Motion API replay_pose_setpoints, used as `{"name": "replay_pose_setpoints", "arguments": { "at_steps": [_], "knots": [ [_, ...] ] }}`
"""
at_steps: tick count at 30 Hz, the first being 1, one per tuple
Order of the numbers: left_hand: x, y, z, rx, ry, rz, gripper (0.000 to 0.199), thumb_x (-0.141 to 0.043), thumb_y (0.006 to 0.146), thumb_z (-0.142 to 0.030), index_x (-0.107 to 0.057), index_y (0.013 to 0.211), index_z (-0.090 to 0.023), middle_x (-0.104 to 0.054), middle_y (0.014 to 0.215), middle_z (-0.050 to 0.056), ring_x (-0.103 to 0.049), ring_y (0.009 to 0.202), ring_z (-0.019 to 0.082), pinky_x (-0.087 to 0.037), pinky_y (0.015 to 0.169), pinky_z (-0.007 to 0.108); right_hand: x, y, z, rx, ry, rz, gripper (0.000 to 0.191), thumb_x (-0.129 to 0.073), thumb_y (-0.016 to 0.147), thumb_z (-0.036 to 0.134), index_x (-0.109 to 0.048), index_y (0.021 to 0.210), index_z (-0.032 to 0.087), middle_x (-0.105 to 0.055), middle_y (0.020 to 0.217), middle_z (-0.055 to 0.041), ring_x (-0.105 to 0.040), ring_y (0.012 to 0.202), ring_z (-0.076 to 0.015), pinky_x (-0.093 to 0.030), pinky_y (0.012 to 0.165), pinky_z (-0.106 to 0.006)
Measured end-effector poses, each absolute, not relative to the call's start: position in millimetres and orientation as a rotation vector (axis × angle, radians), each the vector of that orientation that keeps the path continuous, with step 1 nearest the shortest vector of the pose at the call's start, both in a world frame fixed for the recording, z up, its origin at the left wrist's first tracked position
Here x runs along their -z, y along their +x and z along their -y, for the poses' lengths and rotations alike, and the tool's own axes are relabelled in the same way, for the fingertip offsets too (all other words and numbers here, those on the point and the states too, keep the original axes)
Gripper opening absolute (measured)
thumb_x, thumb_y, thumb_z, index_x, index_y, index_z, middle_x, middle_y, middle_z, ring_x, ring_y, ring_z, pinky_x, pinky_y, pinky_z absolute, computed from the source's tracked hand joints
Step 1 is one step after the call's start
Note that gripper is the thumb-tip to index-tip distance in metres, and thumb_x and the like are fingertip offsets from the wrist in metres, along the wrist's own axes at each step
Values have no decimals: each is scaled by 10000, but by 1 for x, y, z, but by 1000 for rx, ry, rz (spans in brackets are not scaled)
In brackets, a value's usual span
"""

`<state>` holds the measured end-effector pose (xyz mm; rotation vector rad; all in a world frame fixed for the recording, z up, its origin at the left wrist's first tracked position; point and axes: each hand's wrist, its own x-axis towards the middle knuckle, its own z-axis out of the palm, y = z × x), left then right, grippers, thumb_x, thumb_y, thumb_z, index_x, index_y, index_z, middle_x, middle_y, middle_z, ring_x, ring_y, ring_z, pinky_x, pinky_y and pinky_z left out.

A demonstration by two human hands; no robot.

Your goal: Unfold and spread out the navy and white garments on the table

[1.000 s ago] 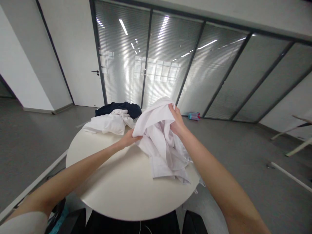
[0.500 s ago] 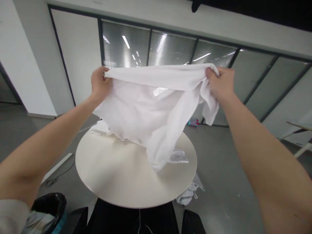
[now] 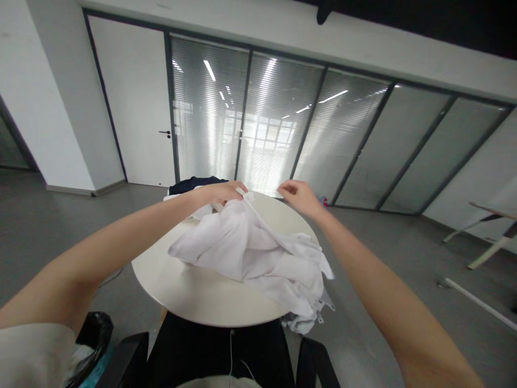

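Observation:
A white shirt (image 3: 226,237) lies crumpled and partly raised over the round white table (image 3: 194,293), spilling over its right edge. My left hand (image 3: 226,192) grips its upper edge near what looks like the collar, fingers closed on the fabric. To the right of that edge, my right hand (image 3: 301,196) hovers apart from the shirt, above the table's far right side. Its fingers are loosely curled with a gap to the thumb, and nothing shows in them.
Dark folded clothing (image 3: 197,184) sits at the table's far left, beside white cloth partly hidden by my left arm. Pale grey cloth (image 3: 301,324) shows below the right edge. A lined bin (image 3: 99,328) and black armrests (image 3: 319,361) are close to me; glass partitions stand behind.
The shirt, stretched up between both hands before, has come down onto the table. My right hand has let go of it and moved left; my left hand has lowered and moved right.

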<state>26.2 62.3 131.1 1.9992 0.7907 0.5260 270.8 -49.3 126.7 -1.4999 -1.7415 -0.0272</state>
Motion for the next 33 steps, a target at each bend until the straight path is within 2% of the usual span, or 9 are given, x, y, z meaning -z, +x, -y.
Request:
{"name": "replay_pose_setpoints", "arguments": {
  "at_steps": [2,5,9,15,21,24,27,29,33],
  "knots": [
    [-126,37,-57,-494,1815,-704,502,-658,637,-173,-647,1135,-235,-633,647,-23,-611,568,161,-501,538,267,-104,219,73,-90,-1307,1974,207,-596,891,365,-696,835,193,-641,691,7,-564,629,-146,-442,634,-265],
    [-133,46,-53,-596,1631,-624,261,-627,700,-161,-673,953,-201,-603,655,1,-579,550,132,-528,584,280,-75,162,113,-25,-1262,2271,277,-583,930,441,-686,1136,287,-679,737,15,-584,638,-165,-426,645,-273],
    [-157,47,-52,-681,1511,-538,209,-577,752,-166,-678,935,-150,-669,923,92,-653,727,163,-575,807,357,-50,143,131,55,-1292,2366,465,-583,934,472,-533,1387,380,-702,920,-14,-633,751,-198,-460,671,-285],
    [-190,37,-48,-1006,1434,-317,469,-498,744,-70,-576,1205,-117,-642,991,78,-661,1010,191,-522,1022,435,-24,161,96,201,-1385,1637,706,-767,746,533,-438,1308,259,-513,1162,-98,-588,924,-251,-522,805,-430],
    [-200,40,-31,-1258,1631,-141,627,-585,816,-107,-452,1417,-230,-619,1108,31,-588,1200,206,-436,1089,520,-27,146,61,-471,-1315,1006,935,-828,582,561,-285,1286,272,-497,1139,-82,-604,876,-211,-552,706,-359],
    [-197,44,-27,-1298,1876,-51,664,-602,821,-114,-446,1447,-270,-568,1264,44,-497,1322,260,-381,1111,543,-27,134,47,-711,-1246,980,750,-817,597,507,-416,1180,260,-577,1008,-36,-612,882,-205,-534,706,-328],
    [-187,42,-35,-1199,2338,-24,604,-607,808,-106,-540,1393,-242,-476,1414,96,-328,1442,340,-316,1149,566,-25,128,37,-763,-1126,1027,382,-755,658,452,-534,879,231,-601,814,6,-591,817,-184,-499,726,-316],
    [-179,39,-45,-1149,2614,-60,584,-624,799,-113,-568,1370,-223,-388,1500,123,-241,1481,361,-270,1184,558,-24,128,34,-739,-1066,1010,286,-714,679,425,-537,759,216,-586,742,16,-569,766,-170,-483,735,-316],
    [-164,31,-70,-1298,2861,-318,534,-570,858,-152,-530,1391,-161,-308,1549,164,-271,1470,344,-270,1203,530,-27,136,37,-637,-1035,921,204,-661,690,359,-577,777,195,-614,787,3,-578,804,-170,-484,806,-317]
  ]
}}
